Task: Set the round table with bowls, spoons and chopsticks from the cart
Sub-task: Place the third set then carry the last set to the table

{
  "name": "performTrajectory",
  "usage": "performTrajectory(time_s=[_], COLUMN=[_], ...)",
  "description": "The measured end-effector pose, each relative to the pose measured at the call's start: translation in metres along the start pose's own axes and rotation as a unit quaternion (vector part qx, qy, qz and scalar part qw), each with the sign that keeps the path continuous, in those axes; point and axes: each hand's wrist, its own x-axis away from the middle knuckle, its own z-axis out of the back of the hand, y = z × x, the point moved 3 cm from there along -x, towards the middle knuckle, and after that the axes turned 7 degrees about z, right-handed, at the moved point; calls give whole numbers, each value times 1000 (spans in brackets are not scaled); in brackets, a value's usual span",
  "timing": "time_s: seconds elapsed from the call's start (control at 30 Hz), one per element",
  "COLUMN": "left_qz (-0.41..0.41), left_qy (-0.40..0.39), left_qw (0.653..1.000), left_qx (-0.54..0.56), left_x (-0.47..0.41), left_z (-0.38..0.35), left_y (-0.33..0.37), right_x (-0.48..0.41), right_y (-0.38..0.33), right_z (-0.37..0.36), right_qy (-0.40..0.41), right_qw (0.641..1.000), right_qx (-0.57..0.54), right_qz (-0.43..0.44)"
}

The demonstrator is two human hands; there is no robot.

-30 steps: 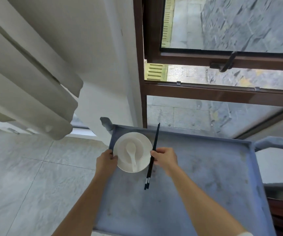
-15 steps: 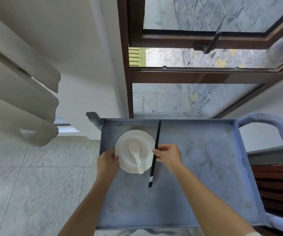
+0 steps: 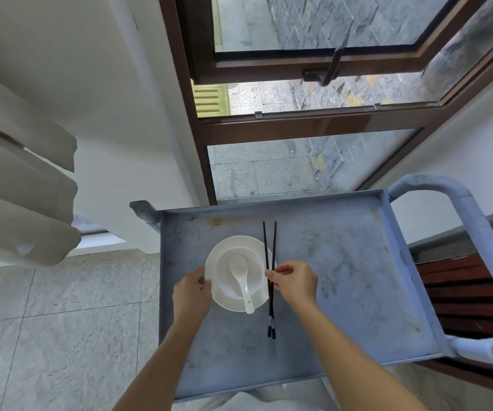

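A white bowl (image 3: 254,262) sits on a white plate (image 3: 227,301) on the grey cart top (image 3: 343,277), left of centre. A white spoon (image 3: 240,277) lies in the bowl, its handle pointing toward me. My left hand (image 3: 191,295) grips the plate's left rim. A pair of black chopsticks (image 3: 270,256) lies just right of the plate, tips pointing away and slightly spread. My right hand (image 3: 294,281) pinches them near the middle with thumb and fingers.
The cart's blue-grey handle (image 3: 470,215) loops at the right. A brown-framed window (image 3: 313,126) stands just behind the cart. Cream curtain folds (image 3: 22,185) hang at the left over a tiled floor (image 3: 61,321). A dark wooden piece (image 3: 470,295) is at the right.
The view has swung so the cart sits more centrally. The chopstick tips have spread apart a little. Both hands stay on the plate and the chopsticks.
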Motion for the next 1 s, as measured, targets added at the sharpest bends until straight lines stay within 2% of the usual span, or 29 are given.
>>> performTrajectory(time_s=[0.37, 0.47, 0.63, 1.0], left_qz=[18, 22, 38, 39], left_qy=[-14, -27, -57, -77], left_qw=[999, 999, 994, 989], left_qx=[26, 37, 90, 118], left_x=[-2, -5, -7, -24], left_z=[-3, -2, -1, -11], left_y=[-5, -6, -13, -2], right_x=[-3, -8, -22, -35], right_y=[-1, 0, 8, 19], right_z=[-3, 0, 1, 9], right_qy=[-30, -30, -81, -93], right_qw=[996, 997, 995, 987], right_qx=[52, 52, 45, -126], right_qz=[59, 48, 28, -17])
